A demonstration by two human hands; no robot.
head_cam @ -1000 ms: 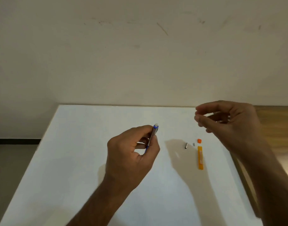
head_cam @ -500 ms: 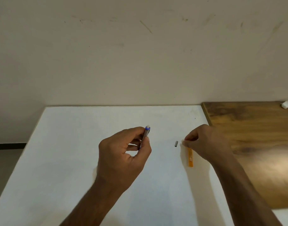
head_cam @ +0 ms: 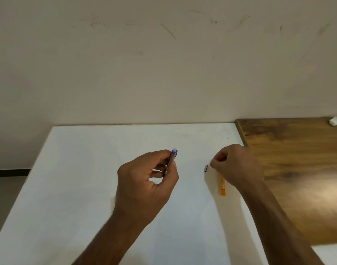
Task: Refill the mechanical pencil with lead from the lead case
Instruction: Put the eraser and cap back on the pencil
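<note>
My left hand [head_cam: 146, 180] grips the mechanical pencil [head_cam: 172, 157] upright above the white table [head_cam: 87, 169]; the pencil's blue and white top end pokes out above my fingers, and the rest is hidden in my fist. My right hand [head_cam: 234, 165] is down on the table, thumb and forefinger pinched together on a small pale piece [head_cam: 211, 162] just right of a small metal cap [head_cam: 205, 168]. The orange lead case [head_cam: 223, 186] lies flat on the table, its far end hidden under my right hand.
A brown wooden table [head_cam: 297, 169] adjoins the white table on the right, with a crumpled white scrap [head_cam: 336, 121] at its far corner. A bare wall stands right behind both tables. The floor drops away to the left.
My right hand has come down from the air to the table beside the metal cap and now covers the small orange cap and the lead case's far end. The left hand keeps holding the pencil.
</note>
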